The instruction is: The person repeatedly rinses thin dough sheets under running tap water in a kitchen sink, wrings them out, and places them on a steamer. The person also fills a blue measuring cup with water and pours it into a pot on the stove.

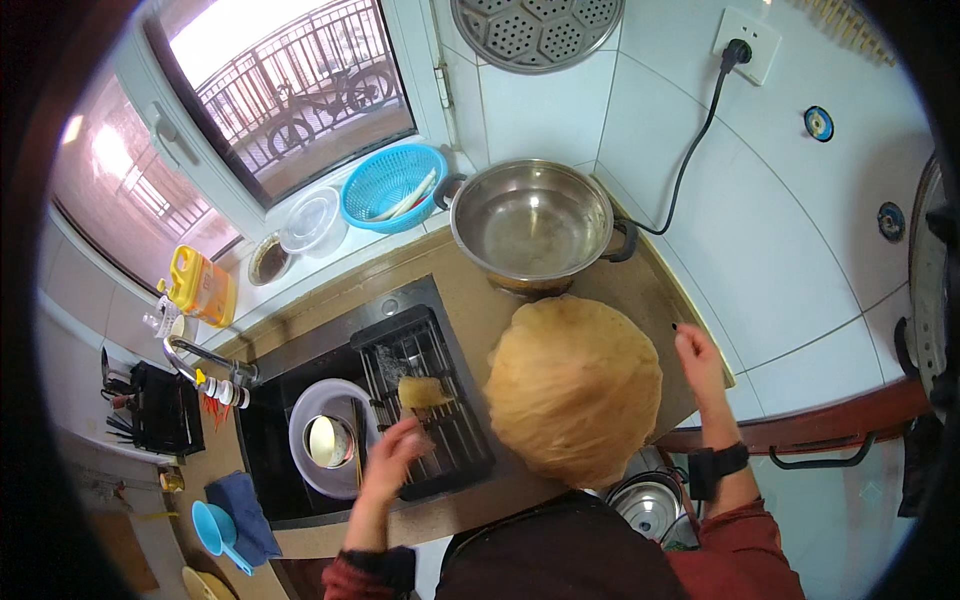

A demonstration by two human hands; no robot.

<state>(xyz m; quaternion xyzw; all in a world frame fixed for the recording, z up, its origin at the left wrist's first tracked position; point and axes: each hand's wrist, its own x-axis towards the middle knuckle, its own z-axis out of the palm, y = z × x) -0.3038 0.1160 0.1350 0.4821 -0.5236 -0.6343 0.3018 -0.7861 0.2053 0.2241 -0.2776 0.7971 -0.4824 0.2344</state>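
Observation:
My left hand (pixel 399 451), blurred, is over the black-framed dish rack (pixel 450 469) in the sink. A yellow sponge (pixel 421 392) lies on the rack just beyond its fingers; whether they touch it I cannot tell. My right hand (pixel 699 364) is raised near the counter's right edge, fingers curled, a small dark spot at one fingertip. Its inside is hidden. Between my hands is a large, round, tan mass (pixel 574 390) with a streaked surface and uneven edge; its material is unclear. Behind it stands a wide steel pot (pixel 531 221) with black handles.
A grey basin (pixel 300 442) holding a bowl sits in the sink, left of the rack, under a faucet (pixel 214 367). On the sill stand a blue basket (pixel 390 184), plastic bowls and a yellow jug (pixel 202 285). A black cord (pixel 694 146) runs down the wall behind the pot.

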